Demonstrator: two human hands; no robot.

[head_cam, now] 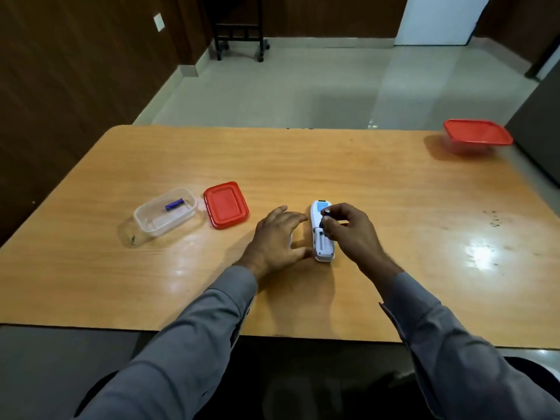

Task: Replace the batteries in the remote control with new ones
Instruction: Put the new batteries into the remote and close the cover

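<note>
We see the remote (321, 234) lying face down near the middle of the counter (378, 189), a white body with a pale blue label at its far end and its battery bay uncovered at the near end. Our right hand (351, 230) hovers over it, its grip clamped on a dark battery (325, 218) pinched between thumb and fingertips just above the bay. Our left hand (280, 239) rests just left of the remote with fingers spread and relaxed, its grip apart, thumb touching the remote's side; something white peeks out under the palm, too hidden to name. To the left stands a clear tub (165, 212) holding one purple battery (174, 204). Just beside it lies a red lid (225, 204), flat on the counter. At the far right corner sits a second tub (477, 136), closed with a red lid, its contents unclear. We count two batteries, two tubs, two lids, one remote.
</note>
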